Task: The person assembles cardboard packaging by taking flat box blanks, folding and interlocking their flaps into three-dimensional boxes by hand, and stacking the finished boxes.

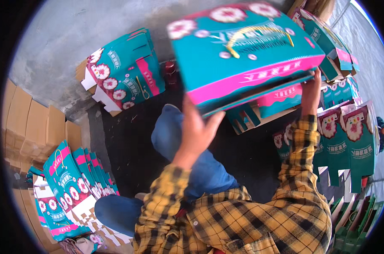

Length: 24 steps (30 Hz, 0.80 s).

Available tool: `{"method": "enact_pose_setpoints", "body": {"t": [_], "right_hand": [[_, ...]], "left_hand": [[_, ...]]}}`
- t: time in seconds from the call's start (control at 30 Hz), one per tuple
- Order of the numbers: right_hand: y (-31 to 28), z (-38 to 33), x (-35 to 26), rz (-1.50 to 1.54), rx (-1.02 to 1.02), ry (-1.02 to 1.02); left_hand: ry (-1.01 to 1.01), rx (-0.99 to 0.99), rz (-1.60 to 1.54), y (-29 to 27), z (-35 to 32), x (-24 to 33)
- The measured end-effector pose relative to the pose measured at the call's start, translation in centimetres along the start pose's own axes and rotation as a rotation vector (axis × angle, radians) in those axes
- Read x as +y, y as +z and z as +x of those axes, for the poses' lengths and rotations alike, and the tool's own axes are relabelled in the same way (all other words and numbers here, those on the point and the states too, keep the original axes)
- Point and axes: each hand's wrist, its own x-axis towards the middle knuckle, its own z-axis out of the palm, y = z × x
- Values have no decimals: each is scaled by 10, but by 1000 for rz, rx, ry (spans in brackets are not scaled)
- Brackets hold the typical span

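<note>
Between stacked flat cartons [79, 186] left and right, dark floor [128, 139] lies open — above it, the teal gift box [242, 51] is raised, left hand [196, 131] gripping its near edge, right hand [311, 91] its right corner.

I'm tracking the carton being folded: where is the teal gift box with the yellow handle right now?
In the head view the teal gift box is raised at upper centre, held between the left hand and right hand.

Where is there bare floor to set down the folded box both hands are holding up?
Bare: dark mat between the leaning box row and the knee; grey floor upper left. Crowded: right side, flat boxes.
</note>
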Motion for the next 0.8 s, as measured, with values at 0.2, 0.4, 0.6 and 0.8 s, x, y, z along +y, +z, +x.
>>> {"method": "enact_pose_setpoints", "body": {"t": [0.2, 0.4, 0.6, 0.8], "right_hand": [[-142, 32, 53, -98, 123, 155], [-157, 33, 92, -86, 321, 234], [-201, 56, 95, -216, 71, 222], [-195, -3, 104, -238, 476, 278]], "left_hand": [[36, -184, 72, 106, 3, -20], [35, -283, 156, 138, 25, -26], [-72, -636, 59, 134, 48, -30], [47, -740, 398, 58, 20, -13]]}}
